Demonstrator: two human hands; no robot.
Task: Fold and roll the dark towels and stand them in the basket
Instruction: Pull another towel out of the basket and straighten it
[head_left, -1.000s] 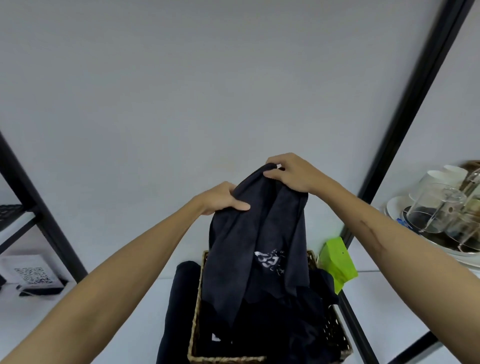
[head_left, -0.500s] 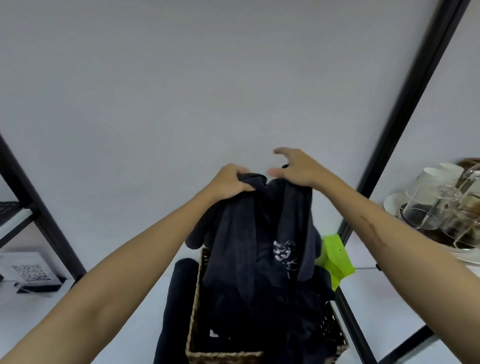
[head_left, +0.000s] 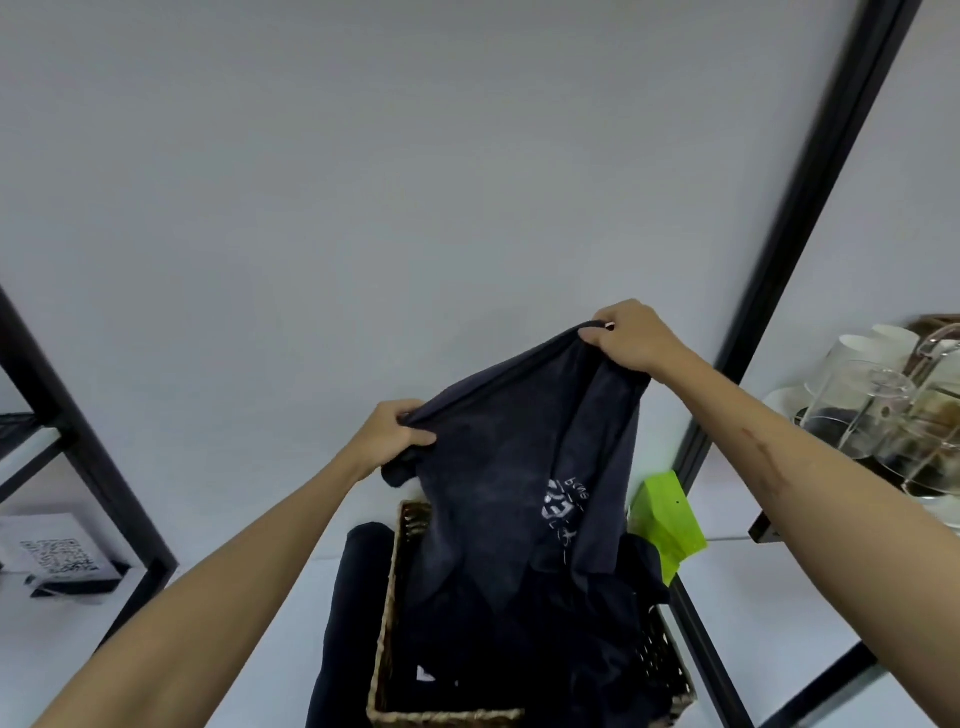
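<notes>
- I see white print on the dark towel (head_left: 519, 467), centre-right of the frame: creased and partly folded, I can't read it.
- QR code on a white card (head_left: 49, 551), lower left of the frame: pattern visible, no legible text around it.
- Small white tag (head_left: 425, 674) low inside the basket (head_left: 387, 597): nothing readable.
</notes>
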